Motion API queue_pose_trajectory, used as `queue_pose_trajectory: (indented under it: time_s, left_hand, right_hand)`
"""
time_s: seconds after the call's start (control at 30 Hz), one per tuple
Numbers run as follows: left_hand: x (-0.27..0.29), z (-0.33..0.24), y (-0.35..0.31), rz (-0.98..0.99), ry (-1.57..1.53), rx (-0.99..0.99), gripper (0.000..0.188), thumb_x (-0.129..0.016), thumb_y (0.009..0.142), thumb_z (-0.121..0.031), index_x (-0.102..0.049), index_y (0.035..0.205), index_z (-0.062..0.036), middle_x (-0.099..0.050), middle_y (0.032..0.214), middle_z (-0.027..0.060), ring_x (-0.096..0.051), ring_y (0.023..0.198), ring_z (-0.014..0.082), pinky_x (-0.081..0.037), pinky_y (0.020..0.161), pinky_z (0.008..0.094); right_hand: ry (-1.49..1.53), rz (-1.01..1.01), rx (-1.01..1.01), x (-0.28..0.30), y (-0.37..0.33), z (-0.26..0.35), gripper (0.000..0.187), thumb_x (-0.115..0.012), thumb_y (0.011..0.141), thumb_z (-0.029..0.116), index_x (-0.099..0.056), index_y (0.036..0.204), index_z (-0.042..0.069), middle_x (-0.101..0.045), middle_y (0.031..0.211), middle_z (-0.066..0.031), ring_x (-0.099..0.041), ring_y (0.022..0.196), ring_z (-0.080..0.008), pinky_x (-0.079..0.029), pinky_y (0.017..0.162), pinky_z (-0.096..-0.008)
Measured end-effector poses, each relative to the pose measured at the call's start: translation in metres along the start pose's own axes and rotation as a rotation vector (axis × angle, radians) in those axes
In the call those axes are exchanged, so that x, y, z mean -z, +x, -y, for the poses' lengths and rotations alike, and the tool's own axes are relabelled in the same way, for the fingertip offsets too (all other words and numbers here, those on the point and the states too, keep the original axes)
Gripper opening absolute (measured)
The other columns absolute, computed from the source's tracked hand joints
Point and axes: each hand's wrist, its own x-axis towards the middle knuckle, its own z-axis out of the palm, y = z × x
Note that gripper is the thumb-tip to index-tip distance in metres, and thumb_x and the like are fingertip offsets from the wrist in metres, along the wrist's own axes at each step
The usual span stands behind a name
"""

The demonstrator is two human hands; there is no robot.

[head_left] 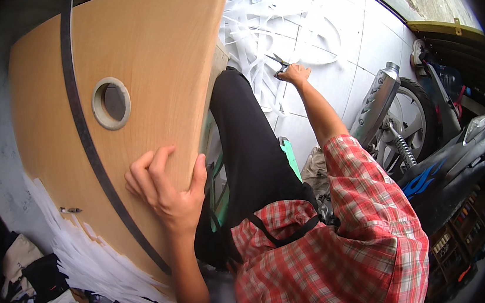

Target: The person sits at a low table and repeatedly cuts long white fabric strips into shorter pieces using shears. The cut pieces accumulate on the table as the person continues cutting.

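My left hand [170, 191] rests at the near right edge of a light wooden tabletop [149, 55]. Its fingers are bent and spread, with the thumb apart and nothing held. Out to the right, my right hand [295, 74] is closed around a pair of dark-handled scissors [279, 65], low over the tiled floor. The scissor blades point toward a loose tangle of white strips [248, 38]. Across the tabletop runs a long dark flat strip [74, 92]. Beside it lies a pale thick ring [111, 104], perhaps a tape roll.
Many white strips [98, 267] lie along the table's lower left edge, near a small pen-like object [71, 210]. A motorcycle [405, 128] stands at the right. Cloth and clutter [49, 284] fill the lower left. A green frame [289, 157] shows beside my leg.
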Motion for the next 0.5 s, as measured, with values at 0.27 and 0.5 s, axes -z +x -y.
queue_pose_trajectory:
  time_s: [0.27, 0.5]
  left_hand:
    - [0.005, -0.004, -0.001, 0.067, 0.041, 0.046, 0.056, -0.084, 0.071, -0.031, -0.051, 0.112, -0.0136, -0.049, 0.101, 0.0078, -0.048, 0.091, 0.0295, -0.038, 0.081, 0.0468]
    - [0.005, -0.006, -0.003, 0.066, 0.061, 0.058, 0.055, -0.084, 0.07, -0.03, -0.051, 0.112, -0.0136, -0.049, 0.1, 0.0073, -0.049, 0.091, 0.03, -0.038, 0.081, 0.0468]
  right_hand:
    - [-0.103, -0.075, 0.065, 0.004, 0.047, 0.035, 0.049, -0.068, 0.069, 0.043, -0.071, 0.109, 0.014, -0.071, 0.109, -0.0046, -0.067, 0.103, -0.02, -0.039, 0.088, -0.039]
    - [0.21, -0.04, 0.151, 0.001, 0.039, 0.013, 0.046, -0.075, 0.069, 0.045, -0.073, 0.097, 0.008, -0.072, 0.093, -0.0087, -0.069, 0.089, -0.0273, -0.049, 0.068, -0.04]
